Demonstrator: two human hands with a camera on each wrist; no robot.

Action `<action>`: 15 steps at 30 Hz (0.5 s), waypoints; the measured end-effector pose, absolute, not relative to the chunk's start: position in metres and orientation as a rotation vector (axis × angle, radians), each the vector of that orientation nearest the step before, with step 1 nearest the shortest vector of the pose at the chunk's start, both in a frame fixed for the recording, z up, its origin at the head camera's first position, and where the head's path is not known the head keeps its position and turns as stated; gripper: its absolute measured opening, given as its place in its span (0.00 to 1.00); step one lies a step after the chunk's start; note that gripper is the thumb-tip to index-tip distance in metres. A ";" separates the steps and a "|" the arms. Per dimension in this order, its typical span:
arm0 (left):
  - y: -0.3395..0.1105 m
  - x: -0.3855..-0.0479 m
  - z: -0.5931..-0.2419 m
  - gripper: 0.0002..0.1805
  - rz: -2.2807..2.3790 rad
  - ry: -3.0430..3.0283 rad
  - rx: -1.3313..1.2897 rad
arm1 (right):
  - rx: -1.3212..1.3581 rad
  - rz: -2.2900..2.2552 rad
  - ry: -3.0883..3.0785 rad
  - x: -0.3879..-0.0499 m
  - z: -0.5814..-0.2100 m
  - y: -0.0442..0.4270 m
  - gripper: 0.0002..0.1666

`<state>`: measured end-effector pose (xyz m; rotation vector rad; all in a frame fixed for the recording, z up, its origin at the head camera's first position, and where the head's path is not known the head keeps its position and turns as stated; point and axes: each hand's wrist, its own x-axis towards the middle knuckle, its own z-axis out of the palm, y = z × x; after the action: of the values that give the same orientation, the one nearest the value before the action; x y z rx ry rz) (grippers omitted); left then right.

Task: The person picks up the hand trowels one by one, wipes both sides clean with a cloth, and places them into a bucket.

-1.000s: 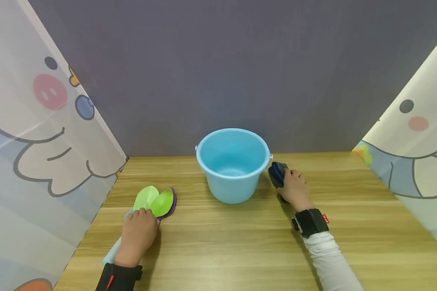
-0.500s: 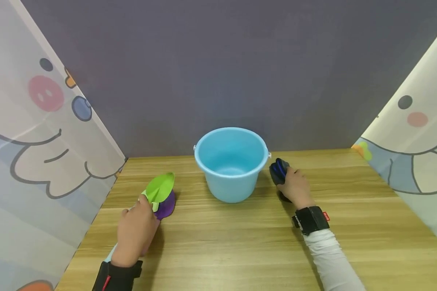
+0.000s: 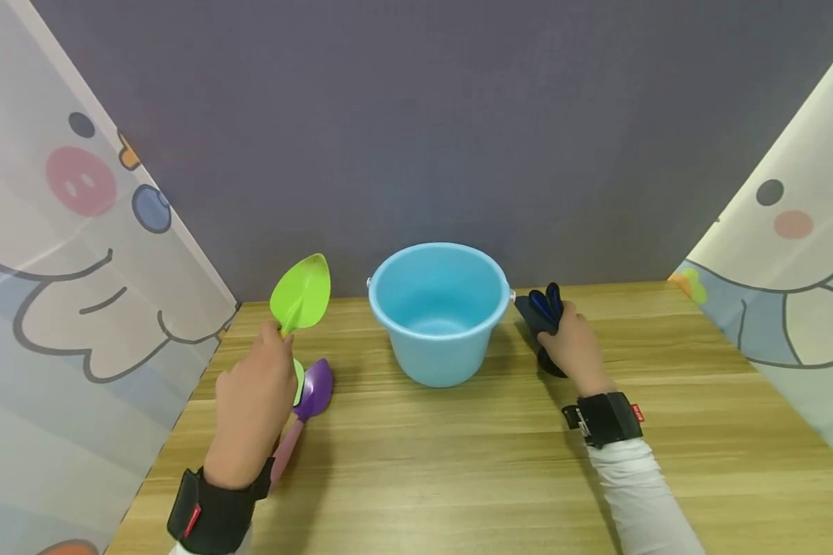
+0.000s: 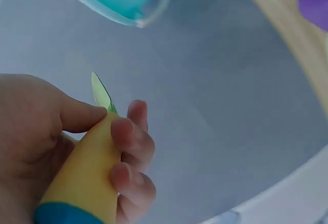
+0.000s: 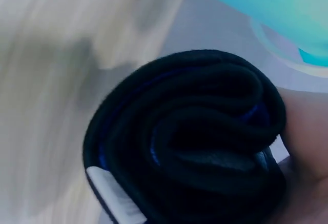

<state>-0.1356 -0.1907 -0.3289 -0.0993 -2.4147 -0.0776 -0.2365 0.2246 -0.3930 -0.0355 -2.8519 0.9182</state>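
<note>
Two red tags (image 3: 637,412) (image 3: 192,521), unreadable; white label (image 5: 114,194) on dark bundle (image 5: 205,98).

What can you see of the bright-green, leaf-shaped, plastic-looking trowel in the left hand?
The trowel has a green blade, creased toward the neck, and a yellow handle with a blue section, its far end out of view. The bare left hand grips the handle; nothing else visibly touches it. It looks raised off the wood-grain table, blade pointing forward, left of and apart from the round, blue, plastic-looking bucket.
</note>
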 end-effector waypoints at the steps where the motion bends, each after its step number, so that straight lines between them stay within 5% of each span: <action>1: -0.186 -0.138 -0.326 0.13 -0.058 -2.401 -0.121 | -0.040 0.940 -2.827 -0.236 -0.390 0.226 0.43; 15: -0.109 -0.158 -0.306 0.14 -0.027 -2.346 -0.276 | -0.150 1.108 -2.549 -0.224 -0.361 0.228 0.42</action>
<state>-0.1575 -0.1094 -0.3060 -0.2761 -2.3464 -0.0267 -0.2243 0.2281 -0.3606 -0.1496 -2.5487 1.1084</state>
